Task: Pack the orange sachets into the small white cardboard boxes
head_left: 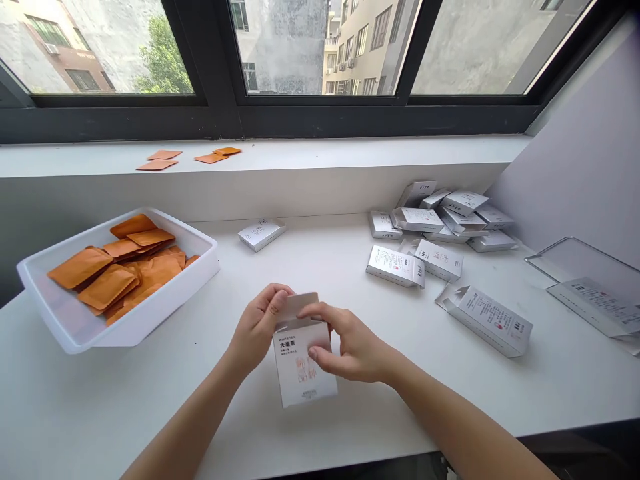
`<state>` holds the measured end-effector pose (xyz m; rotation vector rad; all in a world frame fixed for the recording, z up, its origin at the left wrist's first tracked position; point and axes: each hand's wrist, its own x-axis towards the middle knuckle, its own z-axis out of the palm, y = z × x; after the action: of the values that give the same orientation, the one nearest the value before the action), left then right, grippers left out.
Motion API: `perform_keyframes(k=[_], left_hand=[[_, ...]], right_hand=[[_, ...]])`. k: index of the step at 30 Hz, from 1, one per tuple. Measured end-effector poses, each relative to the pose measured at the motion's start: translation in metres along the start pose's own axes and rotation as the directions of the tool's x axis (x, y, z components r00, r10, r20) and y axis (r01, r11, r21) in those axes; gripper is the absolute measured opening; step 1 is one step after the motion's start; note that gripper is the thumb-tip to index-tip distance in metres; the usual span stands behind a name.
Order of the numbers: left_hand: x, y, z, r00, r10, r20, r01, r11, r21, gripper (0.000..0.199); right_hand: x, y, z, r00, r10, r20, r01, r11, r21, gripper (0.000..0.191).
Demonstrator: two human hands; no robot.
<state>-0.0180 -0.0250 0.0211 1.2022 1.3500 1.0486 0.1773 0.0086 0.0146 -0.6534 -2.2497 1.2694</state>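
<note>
Between my two hands is a small white cardboard tea box [305, 373], printed with "WHITE TEA" and Chinese characters, its top flap raised. My left hand [261, 327] pinches the box at its upper left corner, thumb on the flap. With the thumb on the front panel and fingers at the top opening, my right hand [345, 343] grips the right side. Whether anything lies inside the box cannot be seen. To the left, a white plastic tub [165, 297] holds several orange sachets [107, 287].
A single white box [262, 233] lies behind my hands. Several more boxes [450, 220] are heaped at the back right, some with open ends. One box [493, 320] lies nearer on the right, beside a wire-framed basket [570, 241]. Orange sachets [213, 158] rest on the windowsill [320, 152].
</note>
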Motion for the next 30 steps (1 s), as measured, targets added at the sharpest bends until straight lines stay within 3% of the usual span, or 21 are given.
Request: perform_keyframes(k=[2,3,5,6,7,9,12,16,18,21,23,24,28,30], left_hand=[[-0.002,-0.002,-0.001,0.987,0.158,-0.029,-0.152,0.975,0.160,0.031],[-0.003,-0.002,-0.004,0.953,0.291,-0.079,-0.259,0.924,0.280,0.026],[-0.005,-0.002,-0.010,0.797,0.594,-0.108,-0.452,0.707,0.544,0.014],[-0.005,-0.002,-0.013,0.710,0.702,-0.053,-0.512,0.566,0.646,0.010],[-0.005,-0.002,-0.015,0.650,0.759,0.046,-0.555,0.432,0.711,0.008],[-0.003,-0.002,-0.017,0.613,0.751,0.245,-0.606,0.248,0.756,0.007],[0.003,-0.004,-0.017,0.616,0.720,0.320,-0.607,0.176,0.775,0.008],[0.007,-0.008,-0.016,0.629,0.752,0.199,-0.533,0.231,0.814,0.025],[0.006,-0.012,-0.017,0.691,0.712,0.129,-0.489,0.327,0.809,0.026],[0.015,-0.024,-0.018,0.820,0.572,-0.005,-0.399,0.578,0.712,0.023],[0.037,-0.031,-0.022,0.862,0.496,-0.109,-0.288,0.655,0.699,0.028],[0.053,-0.034,-0.027,0.862,0.481,-0.157,-0.217,0.632,0.744,0.028],[0.120,-0.037,-0.049,0.850,0.466,-0.246,0.096,0.321,0.942,0.045],[0.133,-0.039,-0.057,0.855,0.448,-0.262,0.146,0.276,0.950,0.047]], right_hand=[[-0.001,-0.003,-0.004,0.998,0.054,0.018,-0.053,0.998,-0.033,0.029],[-0.001,-0.003,-0.005,0.997,0.076,-0.004,-0.076,0.995,-0.069,0.028],[-0.002,-0.001,-0.006,0.992,0.105,-0.072,-0.114,0.984,-0.135,0.029],[-0.002,0.000,-0.006,0.990,0.105,-0.095,-0.119,0.980,-0.158,0.030],[-0.003,0.002,-0.005,0.990,0.093,-0.109,-0.111,0.977,-0.181,0.031],[-0.003,0.004,-0.002,0.989,0.055,-0.139,-0.085,0.971,-0.224,0.035],[-0.004,0.007,0.002,0.982,0.043,-0.182,-0.084,0.970,-0.227,0.039],[-0.003,0.015,0.003,0.962,0.116,-0.248,-0.145,0.984,-0.103,0.044],[-0.002,0.019,0.001,0.947,0.167,-0.274,-0.185,0.982,-0.042,0.043],[0.003,0.024,-0.005,0.923,0.216,-0.318,-0.229,0.973,-0.005,0.038],[0.006,0.029,-0.013,0.895,0.253,-0.367,-0.261,0.965,0.030,0.039],[0.007,0.031,-0.017,0.881,0.277,-0.384,-0.277,0.959,0.055,0.040],[0.018,0.038,-0.041,0.831,0.368,-0.418,-0.362,0.927,0.098,0.045],[0.033,0.040,-0.055,0.812,0.408,-0.417,-0.428,0.902,0.048,0.046]])
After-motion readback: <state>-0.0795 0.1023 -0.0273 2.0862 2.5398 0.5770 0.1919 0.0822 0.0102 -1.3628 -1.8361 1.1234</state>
